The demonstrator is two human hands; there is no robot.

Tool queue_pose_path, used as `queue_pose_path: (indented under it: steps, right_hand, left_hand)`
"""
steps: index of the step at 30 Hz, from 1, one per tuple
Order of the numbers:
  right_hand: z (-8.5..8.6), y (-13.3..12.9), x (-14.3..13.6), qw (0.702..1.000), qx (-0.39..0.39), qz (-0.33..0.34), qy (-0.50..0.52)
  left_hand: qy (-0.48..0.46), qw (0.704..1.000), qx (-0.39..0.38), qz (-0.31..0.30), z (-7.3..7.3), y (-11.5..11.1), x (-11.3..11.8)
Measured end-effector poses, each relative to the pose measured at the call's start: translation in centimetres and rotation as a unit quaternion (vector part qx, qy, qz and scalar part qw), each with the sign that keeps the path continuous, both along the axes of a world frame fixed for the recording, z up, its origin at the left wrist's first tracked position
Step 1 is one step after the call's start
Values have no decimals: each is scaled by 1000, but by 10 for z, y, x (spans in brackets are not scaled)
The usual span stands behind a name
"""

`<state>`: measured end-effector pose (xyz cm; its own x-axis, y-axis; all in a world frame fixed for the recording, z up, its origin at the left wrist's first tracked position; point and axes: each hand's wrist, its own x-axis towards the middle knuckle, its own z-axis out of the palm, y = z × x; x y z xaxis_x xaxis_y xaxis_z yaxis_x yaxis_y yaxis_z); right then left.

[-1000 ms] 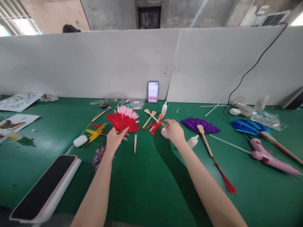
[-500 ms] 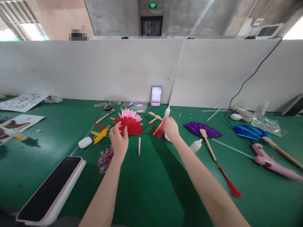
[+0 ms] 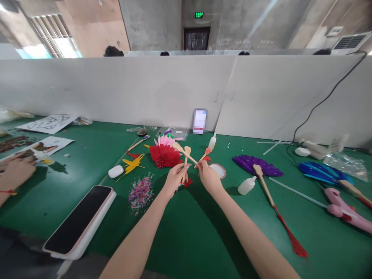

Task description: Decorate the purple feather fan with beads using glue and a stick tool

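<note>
Near the table's middle, my left hand [image 3: 175,179] grips a short wooden handle [image 3: 186,152] that stands nearly upright, a red tassel beneath it. My right hand [image 3: 209,177] pinches the lower end of another wooden handle [image 3: 179,147], which slants up to the left and crosses the first one. Just behind my left hand lies a red feather fan [image 3: 164,155] with pink feathers [image 3: 163,140] at its back. Beyond my right hand are a white glue bottle [image 3: 212,141] and a round white lid with a red rim [image 3: 218,171].
Purple [image 3: 247,164] and blue [image 3: 319,173] feather fans, a second bottle [image 3: 247,186] and a pink glue gun [image 3: 345,211] lie right. Yellow feathers [image 3: 133,164], colourful bits [image 3: 141,192] and a large phone [image 3: 80,221] are left. Another person's hand [image 3: 20,170] works at far left.
My left hand has left the red feathers, moved right and taken hold of a wooden handle. The handles now cross between my hands. The view has shifted left, bringing another person's hands in.
</note>
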<state>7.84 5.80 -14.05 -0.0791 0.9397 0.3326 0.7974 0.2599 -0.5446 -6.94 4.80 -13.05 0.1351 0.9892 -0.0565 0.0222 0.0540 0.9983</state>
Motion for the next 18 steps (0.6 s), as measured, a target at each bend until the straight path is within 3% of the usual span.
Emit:
queue_pose_path:
  steps: [6, 11, 15, 18]
  right_hand:
    - [17, -1, 5, 989, -22, 6, 145]
    - [35, 12, 13, 962, -101, 14, 253]
    - [28, 30, 9, 946, -165, 2, 279]
    - [22, 40, 4, 946, -169, -33, 275]
  left_hand:
    - [67, 993, 30, 92, -9, 3, -5]
    - [40, 990, 43, 126, -10, 9, -10]
    - [-16, 988, 72, 136, -5, 8, -11]
    - [-51, 988, 82, 124, -2, 5, -12]
